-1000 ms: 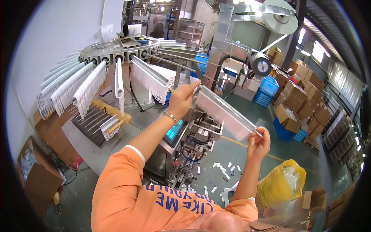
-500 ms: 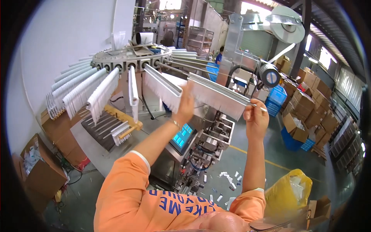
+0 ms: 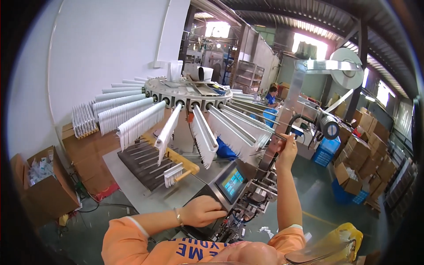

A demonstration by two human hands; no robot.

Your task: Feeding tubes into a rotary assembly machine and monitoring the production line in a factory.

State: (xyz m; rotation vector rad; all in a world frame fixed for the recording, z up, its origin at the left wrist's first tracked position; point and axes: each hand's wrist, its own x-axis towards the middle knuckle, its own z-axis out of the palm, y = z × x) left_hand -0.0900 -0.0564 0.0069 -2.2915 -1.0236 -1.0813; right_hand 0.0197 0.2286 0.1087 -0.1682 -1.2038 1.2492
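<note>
My right hand (image 3: 287, 151) is raised, fingers pinched on the outer end of a metal rod (image 3: 270, 130) that reaches out from a round rotary hub (image 3: 198, 93). Beside that rod, a rod loaded with a row of thin white pieces (image 3: 236, 134) slants toward me; their exact kind cannot be made out. My left hand (image 3: 203, 211) is low, its fingers curled together against the lower left edge of a touch screen panel (image 3: 232, 182); nothing shows in it. More rods with hanging white pieces (image 3: 141, 124) fan out to the left.
Below the rods, a metal table (image 3: 115, 176) carries a dark slotted rack (image 3: 141, 165) and a yellow bar (image 3: 190, 167). A carton of clear plastic pieces (image 3: 42, 172) stands at left. Machinery (image 3: 254, 201), a yellow bag (image 3: 342, 238) and stacked cartons (image 3: 360, 152) are on the right. Another person (image 3: 271, 98) is farther back.
My left hand has left the loaded rod and come down to the screen panel. The loaded rod my hands were at now lies with the others by the hub. The view has tilted up.
</note>
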